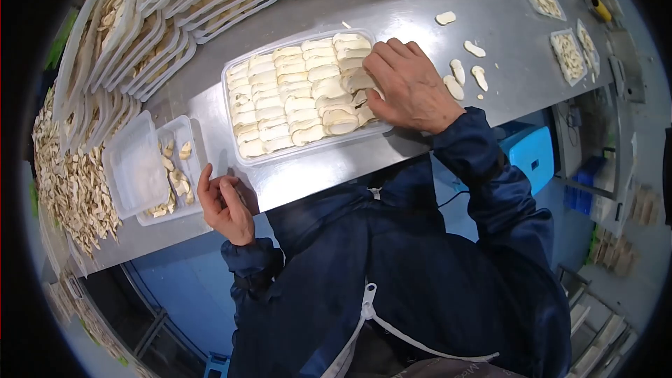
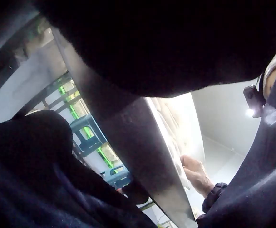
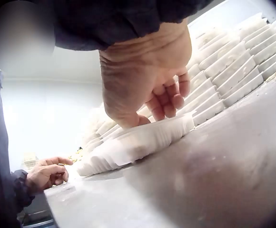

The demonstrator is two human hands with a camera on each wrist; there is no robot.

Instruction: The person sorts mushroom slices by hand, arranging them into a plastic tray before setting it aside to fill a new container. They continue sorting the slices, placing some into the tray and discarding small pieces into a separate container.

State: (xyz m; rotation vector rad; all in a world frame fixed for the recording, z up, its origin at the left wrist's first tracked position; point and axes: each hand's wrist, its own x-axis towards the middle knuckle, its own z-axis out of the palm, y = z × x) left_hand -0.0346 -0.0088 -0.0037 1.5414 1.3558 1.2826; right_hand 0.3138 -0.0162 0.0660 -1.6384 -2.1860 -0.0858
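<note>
Rows of overlapping pale slices (image 1: 299, 101) fill a clear tray (image 1: 239, 156) on the metal table. At the tray's right end, my right hand (image 1: 413, 87) touches the slices with bent fingers, thumb apart from the others. From the side, the right wrist view has this hand (image 3: 145, 78) reaching down over the tray (image 3: 142, 145); whether a slice lies between the fingertips is hidden. Near the table's front edge, left of the tray, my left hand (image 1: 229, 210) hangs with loosely curled fingers and holds nothing visible.
Several loose slices (image 1: 457, 71) lie right of the tray. Stacked filled trays (image 1: 231, 0) line the back and left. An empty-looking container (image 1: 136, 164) overlaps another with a few pieces (image 1: 199, 168). Beyond them spreads a heap of slices (image 1: 73, 182). Small filled trays (image 1: 567, 56) stand far right.
</note>
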